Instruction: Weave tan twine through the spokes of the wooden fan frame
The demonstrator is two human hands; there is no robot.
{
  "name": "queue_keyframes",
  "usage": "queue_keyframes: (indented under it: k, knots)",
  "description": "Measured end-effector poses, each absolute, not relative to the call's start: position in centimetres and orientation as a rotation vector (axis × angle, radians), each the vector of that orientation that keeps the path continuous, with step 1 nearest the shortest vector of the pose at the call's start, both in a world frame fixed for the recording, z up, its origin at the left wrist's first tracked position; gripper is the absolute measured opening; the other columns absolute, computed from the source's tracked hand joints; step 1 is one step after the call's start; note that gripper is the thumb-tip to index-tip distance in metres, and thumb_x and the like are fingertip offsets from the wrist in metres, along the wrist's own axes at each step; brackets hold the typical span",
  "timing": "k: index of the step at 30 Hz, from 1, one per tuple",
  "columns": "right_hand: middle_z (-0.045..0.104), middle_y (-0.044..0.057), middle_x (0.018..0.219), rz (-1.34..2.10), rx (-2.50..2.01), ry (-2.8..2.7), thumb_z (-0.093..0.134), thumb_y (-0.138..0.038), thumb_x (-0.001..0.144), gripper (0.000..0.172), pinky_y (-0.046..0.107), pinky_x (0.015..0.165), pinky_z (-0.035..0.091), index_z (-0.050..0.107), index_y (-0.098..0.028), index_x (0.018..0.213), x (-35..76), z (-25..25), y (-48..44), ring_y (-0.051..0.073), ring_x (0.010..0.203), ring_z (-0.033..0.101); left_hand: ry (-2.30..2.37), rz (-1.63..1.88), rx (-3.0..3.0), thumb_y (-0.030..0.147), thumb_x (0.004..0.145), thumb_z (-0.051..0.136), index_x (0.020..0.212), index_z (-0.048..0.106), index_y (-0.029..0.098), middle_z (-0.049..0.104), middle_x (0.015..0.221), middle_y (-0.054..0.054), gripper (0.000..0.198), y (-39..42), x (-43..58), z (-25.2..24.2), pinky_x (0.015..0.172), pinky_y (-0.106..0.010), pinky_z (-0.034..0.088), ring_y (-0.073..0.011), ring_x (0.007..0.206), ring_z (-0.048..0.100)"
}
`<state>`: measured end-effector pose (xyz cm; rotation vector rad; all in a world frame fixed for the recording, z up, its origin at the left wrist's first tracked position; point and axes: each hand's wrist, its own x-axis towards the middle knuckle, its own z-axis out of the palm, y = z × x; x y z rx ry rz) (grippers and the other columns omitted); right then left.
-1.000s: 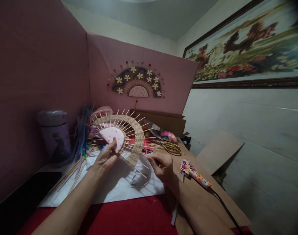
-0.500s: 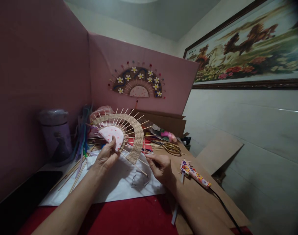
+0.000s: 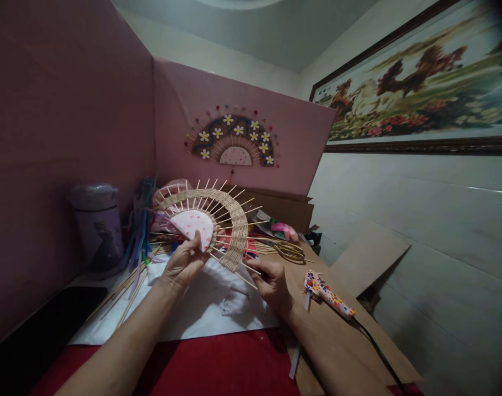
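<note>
A half-round woven fan (image 3: 234, 225) is held up over the table, tilted down to the right. Thin wooden sticks radiate through its tan twine band. At its centre is a pale pink half-disc (image 3: 195, 224) with darker dots. My left hand (image 3: 187, 261) grips the fan by this half-disc, thumb in front and the other fingers largely hidden behind. Beside the band's lower right end, my right hand (image 3: 271, 283) has its thumb and forefinger closed at one of the fan's sticks. Its remaining fingers are curled.
A flowery glue gun (image 3: 327, 294) lies on cardboard at right, its cord trailing forward. Gold-handled scissors (image 3: 290, 252) and loose sticks lie behind. A lidded cup (image 3: 97, 228) and dark flat object (image 3: 53, 324) stand left. A flower-decorated fan (image 3: 234, 132) hangs on the pink panel.
The fan and my left hand have shifted slightly right. My right thumb and forefinger have come closer to the band's lower end, at the stick there.
</note>
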<state>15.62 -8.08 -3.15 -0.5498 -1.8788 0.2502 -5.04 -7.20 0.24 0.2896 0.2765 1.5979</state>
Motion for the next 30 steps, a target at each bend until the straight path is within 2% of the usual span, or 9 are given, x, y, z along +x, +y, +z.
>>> queue_keyframes:
  k: [3,5,13,17,20,23,27,30]
  knots:
    - [0.069,0.006,0.078,0.233,-0.557,-1.878,0.054,-0.01,0.072,0.02,0.02,0.057,0.048,0.066,-0.017,0.087,15.6,-3.2,-8.0,0.013,0.064,0.063,0.269,1.569,0.308,0.01,0.081,0.047,0.082,0.061,0.012,0.065,0.09,-0.013,0.014,-7.3,-5.0,0.2,0.08,-0.049,0.048,-0.0272,0.093,0.06]
    - [0.069,0.005,0.077,0.213,-0.565,-1.878,0.055,-0.011,0.073,0.019,0.02,0.058,0.048,0.066,-0.017,0.087,15.7,-3.1,-8.0,0.013,0.064,0.063,0.289,1.58,0.291,0.009,0.08,0.048,0.08,0.061,0.012,0.065,0.087,-0.011,0.013,-7.3,-5.0,0.1,0.08,-0.048,0.048,-0.0257,0.091,0.06]
    - [0.067,0.004,0.07,0.236,-0.578,-1.918,0.052,-0.014,0.076,0.015,0.018,0.053,0.045,0.066,-0.017,0.082,15.7,-2.7,-8.2,0.011,0.057,0.059,0.318,1.492,0.511,0.003,0.079,0.045,0.069,0.059,0.012,0.066,0.071,-0.007,0.02,-7.3,-4.9,-0.6,0.08,-0.048,0.048,-0.0213,0.077,0.063]
    - [0.065,0.004,0.069,0.199,-0.572,-1.894,0.051,-0.015,0.076,0.015,0.021,0.056,0.045,0.065,-0.017,0.079,15.7,-2.9,-8.1,0.012,0.06,0.058,0.341,1.434,0.574,0.002,0.077,0.047,0.069,0.06,0.011,0.064,0.06,-0.005,0.018,-7.5,-4.7,-0.8,0.082,-0.047,0.048,-0.0189,0.069,0.063]
    - [0.061,0.003,0.063,0.193,-0.581,-1.866,0.053,-0.017,0.075,0.011,0.022,0.055,0.044,0.064,-0.017,0.076,15.6,-3.1,-8.0,0.012,0.057,0.055,0.335,1.41,0.589,0.005,0.078,0.047,0.074,0.061,0.011,0.066,0.067,-0.008,0.016,-7.7,-4.5,-0.6,0.082,-0.045,0.048,-0.0207,0.074,0.064]
    - [0.053,0.0,0.056,0.216,-0.628,-1.901,0.052,-0.019,0.077,0.012,0.02,0.048,0.038,0.061,-0.016,0.07,15.6,-3.1,-8.1,0.009,0.049,0.045,0.341,1.374,0.6,0.008,0.079,0.048,0.081,0.061,0.011,0.066,0.08,-0.012,0.014,-7.9,-4.3,-0.5,0.082,-0.045,0.048,-0.0236,0.083,0.063]
    - [0.044,-0.002,0.05,0.145,-0.634,-1.93,0.049,-0.019,0.078,0.021,0.02,0.046,0.033,0.057,-0.016,0.059,15.6,-3.0,-8.2,0.008,0.046,0.036,0.325,1.355,0.648,0.01,0.079,0.049,0.078,0.061,0.011,0.066,0.071,-0.01,0.012,-8.1,-4.2,-0.5,0.083,-0.049,0.046,-0.0267,0.088,0.062]
    - [0.046,-0.001,0.049,0.115,-0.614,-1.927,0.05,-0.018,0.077,0.019,0.02,0.046,0.034,0.058,-0.016,0.06,15.7,-3.0,-8.1,0.008,0.045,0.039,0.313,1.354,0.664,0.013,0.079,0.051,0.075,0.061,0.011,0.066,0.071,-0.01,0.011,-8.0,-4.2,-0.5,0.084,-0.05,0.045,-0.0271,0.09,0.061]
